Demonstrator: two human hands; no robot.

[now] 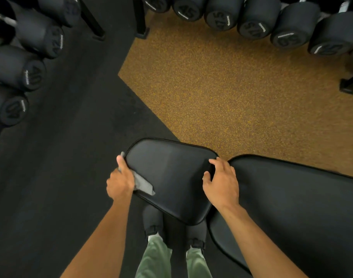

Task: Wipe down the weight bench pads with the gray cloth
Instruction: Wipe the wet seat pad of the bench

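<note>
Black round-ended dumbbells (19,71) line the left, with open black rubber floor (61,157) between them and the bench. The left hand (120,182) holds the crumpled gray cloth (143,184) against the left rim of the black tapered seat pad (171,173). The cloth runs along that rim. The pad's narrow end points toward the person. The right hand (221,183) curls over its right rim, beside the black back pad (292,207).
</note>
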